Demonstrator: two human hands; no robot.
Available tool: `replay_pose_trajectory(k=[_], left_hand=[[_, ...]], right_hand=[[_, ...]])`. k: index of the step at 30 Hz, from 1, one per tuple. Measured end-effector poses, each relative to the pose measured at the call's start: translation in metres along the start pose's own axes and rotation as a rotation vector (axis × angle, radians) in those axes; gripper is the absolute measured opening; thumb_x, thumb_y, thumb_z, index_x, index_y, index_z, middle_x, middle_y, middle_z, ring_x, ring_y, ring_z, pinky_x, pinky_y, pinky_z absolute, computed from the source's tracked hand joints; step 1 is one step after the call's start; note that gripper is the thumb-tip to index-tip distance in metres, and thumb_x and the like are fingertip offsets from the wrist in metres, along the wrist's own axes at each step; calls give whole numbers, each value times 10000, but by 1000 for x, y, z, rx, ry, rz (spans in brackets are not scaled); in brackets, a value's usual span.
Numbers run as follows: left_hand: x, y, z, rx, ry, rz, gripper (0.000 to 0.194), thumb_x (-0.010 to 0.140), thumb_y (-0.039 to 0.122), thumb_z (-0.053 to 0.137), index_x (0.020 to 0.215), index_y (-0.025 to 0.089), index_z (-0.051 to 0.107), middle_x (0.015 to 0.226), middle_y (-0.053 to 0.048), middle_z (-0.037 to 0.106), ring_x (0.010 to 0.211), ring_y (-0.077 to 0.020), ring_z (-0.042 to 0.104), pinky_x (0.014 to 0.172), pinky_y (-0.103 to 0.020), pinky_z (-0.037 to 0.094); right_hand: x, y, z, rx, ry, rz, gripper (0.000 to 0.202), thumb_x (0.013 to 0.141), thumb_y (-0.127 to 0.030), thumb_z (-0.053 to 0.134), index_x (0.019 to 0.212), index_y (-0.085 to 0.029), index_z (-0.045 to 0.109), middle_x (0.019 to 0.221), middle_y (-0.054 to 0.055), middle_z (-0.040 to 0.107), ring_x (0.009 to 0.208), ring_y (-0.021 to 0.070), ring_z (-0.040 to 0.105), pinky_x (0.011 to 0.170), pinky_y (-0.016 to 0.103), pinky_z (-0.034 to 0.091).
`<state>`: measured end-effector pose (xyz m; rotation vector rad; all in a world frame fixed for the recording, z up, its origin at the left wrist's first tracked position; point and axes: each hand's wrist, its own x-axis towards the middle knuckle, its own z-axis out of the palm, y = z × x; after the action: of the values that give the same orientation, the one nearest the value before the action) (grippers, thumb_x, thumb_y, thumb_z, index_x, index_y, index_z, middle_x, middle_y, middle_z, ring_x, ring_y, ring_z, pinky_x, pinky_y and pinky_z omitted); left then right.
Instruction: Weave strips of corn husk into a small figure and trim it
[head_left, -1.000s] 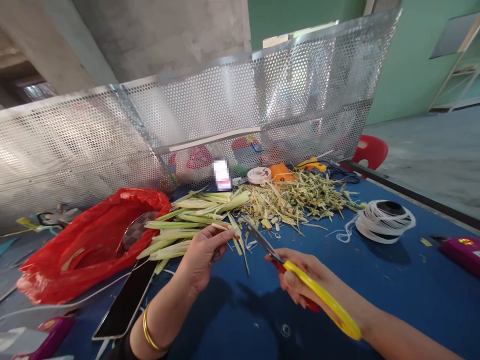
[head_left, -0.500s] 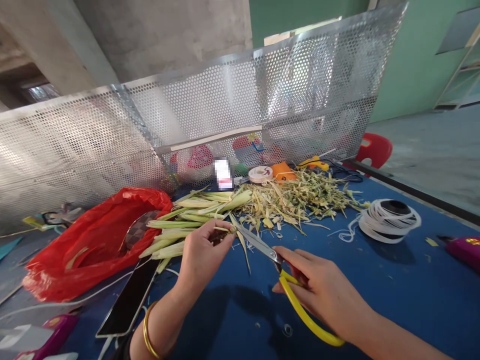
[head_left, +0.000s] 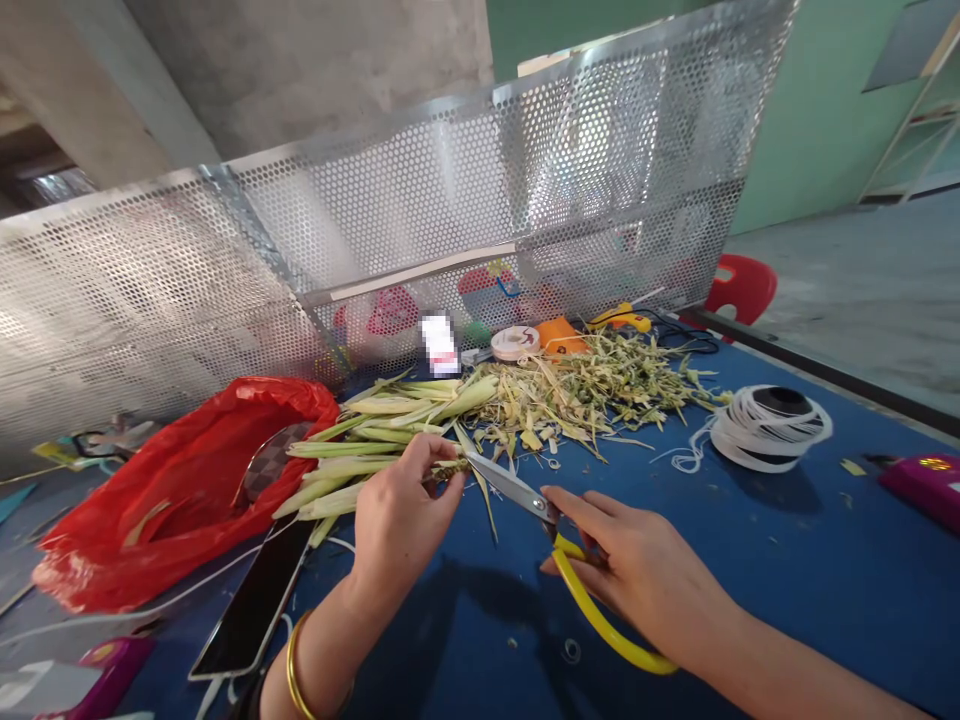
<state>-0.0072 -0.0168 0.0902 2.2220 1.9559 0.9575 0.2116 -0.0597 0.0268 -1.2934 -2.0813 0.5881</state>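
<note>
My left hand (head_left: pixel 409 510) pinches a small piece of dry plant stalk between thumb and fingertips; the fingers hide most of it. My right hand (head_left: pixel 637 570) grips scissors (head_left: pixel 514 488) with yellow handles. Their metal blades point up and left, with the tips right by the pinched stalk. Behind my left hand lies a bundle of pale green husk-like stalks (head_left: pixel 341 468). Farther back and to the right is a heap of dry, yellowish plant trimmings (head_left: pixel 585 390).
A red plastic bag (head_left: pixel 172 480) lies open at left, near a dark-screened phone (head_left: pixel 251 610) with cables. At right stand a spool of white cord (head_left: pixel 772 430) and a magenta tool (head_left: pixel 926 490). A perforated metal screen (head_left: pixel 420 200) borders the blue tabletop (head_left: pixel 675 480) at the back.
The whole view has shifted slightly. My left fingertips and the scissor blades have changed angle a little around the stalk; both hands stay in nearly the same place.
</note>
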Motion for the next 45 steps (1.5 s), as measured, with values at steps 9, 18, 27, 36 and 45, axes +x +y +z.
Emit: replay_pose_trajectory(k=[9, 18, 27, 36, 45], left_hand=[[1, -1, 1, -185, 11, -40, 133, 679, 278, 694, 782, 256, 613, 578, 53, 615, 484, -121, 519, 534, -219, 350], [12, -9, 3, -1000, -289, -469, 184, 661, 289, 734, 749, 135, 686, 642, 4, 632, 461, -40, 403, 427, -166, 295], [8, -6, 11, -1387, -382, -789, 161, 667, 216, 744, 779, 124, 672, 720, 3, 636, 451, -3, 395, 396, -120, 281], [7, -4, 9, -1456, -312, -821, 146, 705, 188, 710, 830, 124, 673, 834, -36, 673, 513, -37, 498, 434, -135, 389], [3, 1, 15, -1642, -287, -911, 41, 782, 157, 642, 792, 151, 602, 603, 34, 557, 485, -53, 514, 436, -150, 401]], right_hand=[[-2, 0, 1, 199, 26, 23, 472, 851, -308, 551, 1316, -242, 508, 846, 62, 632, 653, 172, 631, 626, 289, 554], [2, -14, -10, 401, -30, 273, 505, 782, -445, 633, 1234, -251, 522, 873, 22, 619, 721, 163, 574, 645, 257, 498], [4, -13, -8, 388, 5, 276, 438, 759, -421, 650, 1146, -228, 575, 751, -7, 580, 650, 137, 495, 586, 220, 446], [5, -17, -8, 452, -28, 323, 480, 719, -392, 676, 1153, -197, 608, 756, 7, 605, 643, 145, 538, 597, 227, 481], [5, -22, -1, 413, 15, 280, 382, 715, -337, 660, 1070, -196, 666, 743, 17, 616, 675, 161, 563, 603, 227, 490]])
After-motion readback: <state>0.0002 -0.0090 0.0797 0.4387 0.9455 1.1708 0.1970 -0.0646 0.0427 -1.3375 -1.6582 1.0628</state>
